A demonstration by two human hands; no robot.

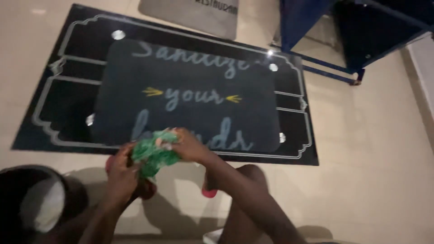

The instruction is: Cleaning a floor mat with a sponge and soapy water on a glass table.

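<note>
Both hands, left hand [121, 174] and right hand [190, 147], close together, fingers curled.

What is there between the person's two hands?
A crumpled green cloth or sponge-like wad sits between the left hand and the right hand; both grip it, held above the black glass tabletop. The head view shows this.

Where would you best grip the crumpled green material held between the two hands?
Probably the green material by its bunched ends, from both sides: it is soft and crumpled, with no handle. The left hand and right hand already pinch it that way.
</note>
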